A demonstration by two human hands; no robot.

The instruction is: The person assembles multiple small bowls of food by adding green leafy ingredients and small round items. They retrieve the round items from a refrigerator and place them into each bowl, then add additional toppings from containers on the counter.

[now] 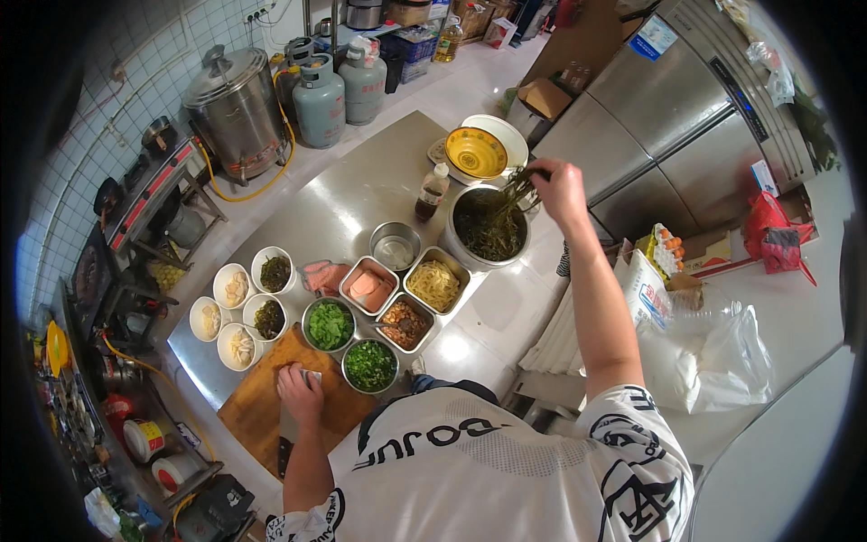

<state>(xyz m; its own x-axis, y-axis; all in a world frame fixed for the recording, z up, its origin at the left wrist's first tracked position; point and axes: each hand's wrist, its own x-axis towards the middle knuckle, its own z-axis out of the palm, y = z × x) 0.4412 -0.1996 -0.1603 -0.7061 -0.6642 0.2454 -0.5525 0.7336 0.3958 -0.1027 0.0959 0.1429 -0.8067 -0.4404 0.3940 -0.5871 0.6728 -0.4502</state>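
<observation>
Seaweed-like dark green strands (518, 189) are pinched between the fingertips of the right hand (562, 191) and held up over a white pot (476, 259), where more of the same is contained. The pot is set by the near edge of the steel tabletop (348, 181), toward its right end.

Nearest the body, at the near left corner, a wooden cutting board (251, 404) is laid. The left hand (298, 395) is rested on it, palm down; a small pale object (312, 376) is partly covered by the fingers, and whether it is gripped cannot be told. A dark knife handle (284, 450) is seen beside the left forearm.

Just past the board, chopped greens (328, 325) are held in two round steel bowls. Beside these, three steel trays are grouped, filled with brown bits (408, 318), pink slices (368, 286) and yellowish shreds (434, 285). Toward the left end, five white bowls (233, 345) are clustered.

Farther back, a bottle (431, 195) of dark liquid is stood upright beside the pot, and a yellow bowl (475, 152) is placed at the right end. Beyond the tabletop, gas cylinders (319, 104) and a lidded steel pot (235, 113) are seen.
</observation>
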